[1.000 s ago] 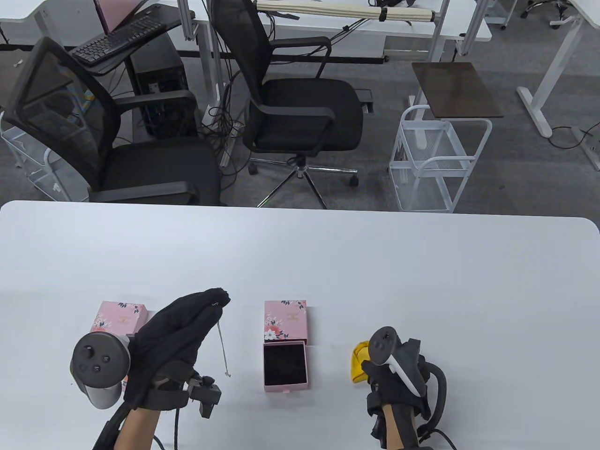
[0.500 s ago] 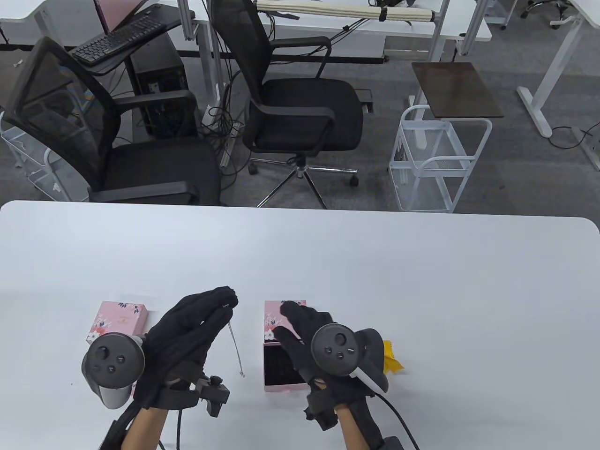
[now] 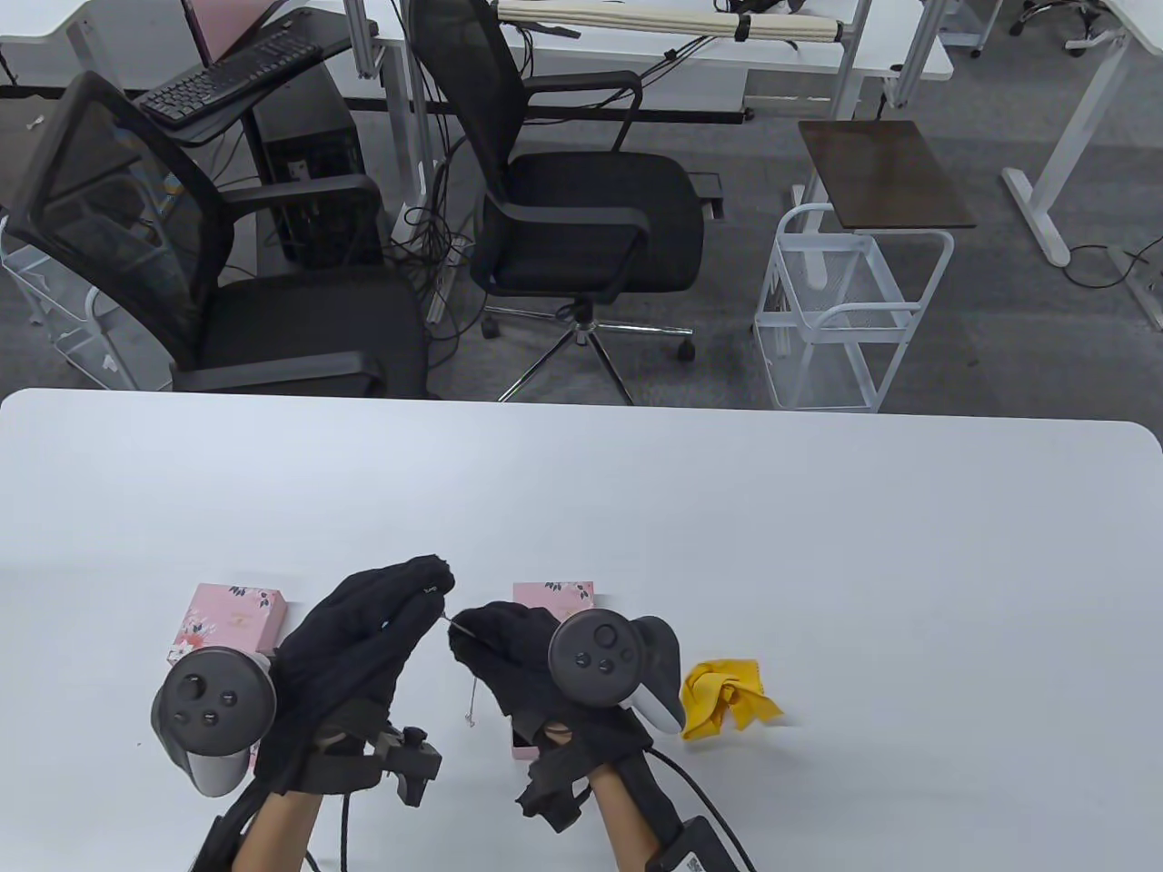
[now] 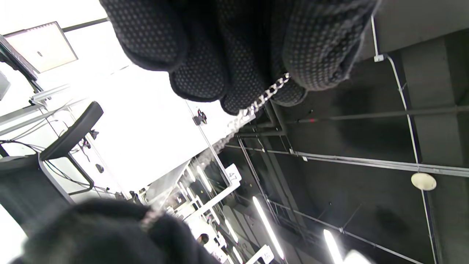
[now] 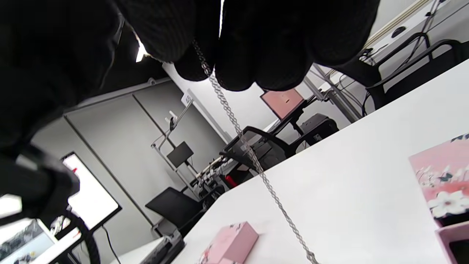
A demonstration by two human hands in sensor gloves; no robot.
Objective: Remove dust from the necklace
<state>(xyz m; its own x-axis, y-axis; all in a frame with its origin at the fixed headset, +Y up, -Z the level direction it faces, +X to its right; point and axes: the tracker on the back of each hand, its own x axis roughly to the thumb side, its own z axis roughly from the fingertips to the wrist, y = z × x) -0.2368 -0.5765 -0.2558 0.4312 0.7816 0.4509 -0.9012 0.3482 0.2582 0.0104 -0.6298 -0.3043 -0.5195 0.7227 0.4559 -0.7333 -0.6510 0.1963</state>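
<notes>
A thin silver necklace (image 3: 472, 701) hangs above the white table (image 3: 636, 509). My left hand (image 3: 434, 583) pinches its upper end between the fingertips. My right hand (image 3: 459, 631) pinches the chain just below and to the right, and the rest dangles to a small pendant. In the left wrist view the chain (image 4: 263, 97) runs from my fingers down to the other glove. The right wrist view shows the chain (image 5: 253, 157) dropping from my fingers towards the table. A crumpled yellow cloth (image 3: 724, 696) lies on the table right of my right hand, held by neither.
A pink floral jewellery box (image 3: 556, 595) with its drawer pulled out sits mostly hidden under my right hand. A second pink box (image 3: 234, 616) lies by my left hand. Office chairs (image 3: 581, 218) and a white wire cart (image 3: 845, 309) stand beyond the table's far edge.
My right hand let go of the yellow cloth, left it on the table, moved left over the open box and took hold of the chain. The left hand stayed nearly still.
</notes>
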